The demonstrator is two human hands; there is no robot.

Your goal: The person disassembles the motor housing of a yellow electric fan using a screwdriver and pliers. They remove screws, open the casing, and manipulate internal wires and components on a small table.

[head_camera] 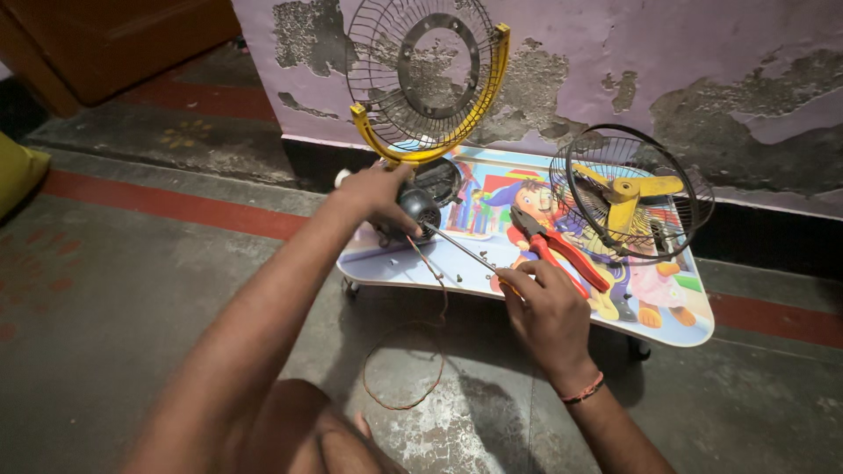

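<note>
My left hand grips a black fan motor that stands on a small low table with a cartoon picture on top. A round wire grille with a yellow rim rises from the motor and leans toward the wall. My right hand holds a screwdriver by its handle, with the thin shaft slanting up-left and its tip at the motor. Red-handled pliers lie on the table just beyond my right hand.
A second wire grille with yellow fan blades inside stands at the table's right end. Several small screws lie on the tabletop. A thin wire loops down onto the concrete floor. A peeling wall is behind.
</note>
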